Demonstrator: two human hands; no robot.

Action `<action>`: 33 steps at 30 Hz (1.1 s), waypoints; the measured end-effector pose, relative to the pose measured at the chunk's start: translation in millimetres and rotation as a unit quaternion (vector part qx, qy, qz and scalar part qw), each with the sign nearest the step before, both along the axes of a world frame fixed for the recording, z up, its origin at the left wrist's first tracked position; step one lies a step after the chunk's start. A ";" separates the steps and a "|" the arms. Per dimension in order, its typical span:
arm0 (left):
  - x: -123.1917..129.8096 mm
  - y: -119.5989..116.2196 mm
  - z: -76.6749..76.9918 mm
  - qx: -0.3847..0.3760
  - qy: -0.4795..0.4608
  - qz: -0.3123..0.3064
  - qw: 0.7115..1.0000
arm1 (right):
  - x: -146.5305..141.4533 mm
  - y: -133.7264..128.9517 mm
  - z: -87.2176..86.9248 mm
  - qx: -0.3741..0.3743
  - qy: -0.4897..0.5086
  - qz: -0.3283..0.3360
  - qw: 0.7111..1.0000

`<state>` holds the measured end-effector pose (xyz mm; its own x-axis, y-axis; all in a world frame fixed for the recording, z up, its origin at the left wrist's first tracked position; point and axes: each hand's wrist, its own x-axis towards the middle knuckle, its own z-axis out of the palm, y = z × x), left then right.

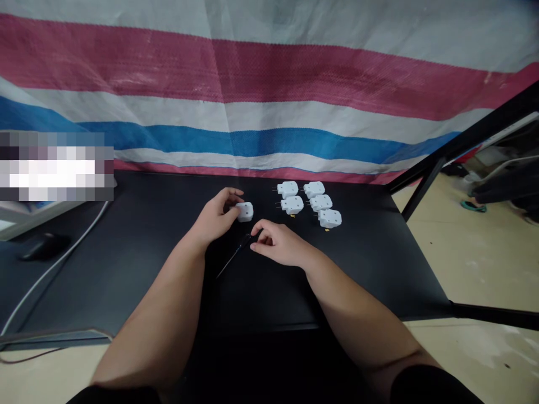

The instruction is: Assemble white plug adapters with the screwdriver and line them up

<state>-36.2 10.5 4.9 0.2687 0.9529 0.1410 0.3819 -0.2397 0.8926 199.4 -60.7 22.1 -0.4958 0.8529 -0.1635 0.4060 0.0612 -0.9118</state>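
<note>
My left hand (219, 215) is closed on a white plug adapter (245, 211) at the middle of the black table, thumb on its near side; the fingers partly cover it. My right hand (278, 242) is just to the right and nearer, its thumb and index finger curved but apart. By those fingertips lies a slim tool (243, 242) with a dark end and a thin pale shaft pointing down-left, perhaps a screwdriver; whether the index finger touches it I cannot tell. Beyond my right hand, several more white plug adapters (292, 205) lie in two columns, pins pointing left.
The black table (362, 280) ends at a striped sheet (273, 143) behind. A computer mouse (44, 246) and a pale cable (63, 259) are on the left, below a blurred-out patch. A dark metal frame (452, 147) rises at the right, with a person's leg and foot (474, 206) beyond.
</note>
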 end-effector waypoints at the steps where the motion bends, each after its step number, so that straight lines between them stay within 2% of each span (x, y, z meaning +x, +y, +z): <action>1: 0.3 -1.1 1.6 0.003 0.002 -0.013 1.000 | 0.7 0.8 0.7 0.021 0.002 -0.014 1.000; 5: 1.9 -6.4 11.0 0.022 0.040 -0.094 0.995 | 4.2 4.3 1.1 0.142 0.011 -0.097 0.985; 7: 3.1 -8.1 14.3 0.033 0.063 -0.114 0.991 | 5.3 5.7 -1.0 0.190 0.002 -0.116 0.975; 10: 6.9 -9.4 15.1 0.037 0.081 -0.099 0.991 | 5.6 7.3 -5.2 0.217 -0.001 -0.097 0.971; 14: 14.9 -12.1 11.9 0.017 0.052 -0.107 0.993 | 5.4 9.4 -7.0 0.236 -0.012 -0.072 0.969; 19: 17.8 -15.0 9.5 -0.034 -0.037 -0.148 0.988 | 8.8 11.6 -7.0 0.205 -0.032 -0.091 0.974; 23: 14.4 -13.3 10.5 -0.033 -0.105 -0.145 0.983 | 11.5 14.0 -10.8 0.144 0.053 -0.130 0.980; 28: 14.5 -12.4 11.5 -0.071 -0.136 -0.168 0.974 | 15.1 17.3 -12.5 0.049 0.116 -0.144 0.982; 33: 15.1 -13.1 12.9 -0.091 -0.139 -0.177 0.970 | 19.1 19.5 -11.5 0.008 0.125 -0.139 0.982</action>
<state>-21.1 -2.7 17.8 0.5588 0.8241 0.0926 0.0437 -0.1408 0.9891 218.5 -41.2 10.6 -0.2670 0.9623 -0.0510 0.1729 -0.0042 -0.9849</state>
